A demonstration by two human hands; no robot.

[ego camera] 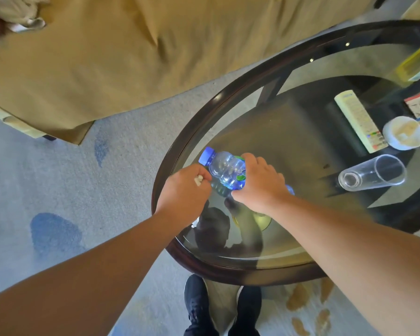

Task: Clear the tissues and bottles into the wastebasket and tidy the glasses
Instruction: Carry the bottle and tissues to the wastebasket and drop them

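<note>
Bottle (226, 169), one: clear blue-tinted plastic, blue screw cap (207, 156), green-and-blue label mostly covered; lying tilted over the near left edge of the table (240, 275), cap toward the left rim; whether it rests on the glass top cannot be told. Right hand (257, 183), one: grasping the bottle round its middle. Left hand (184, 190), one: clenched round a small white tissue scrap (198, 181), just beside the bottle's neck. Drinking glass (371, 175), one: clear, tall, on its side near the right edge, well apart from the bottle. Remote control (359, 120), one, and white cup (403, 133), one, toward the far right edge. Black shoes (198, 306), two, below the near rim.
</note>
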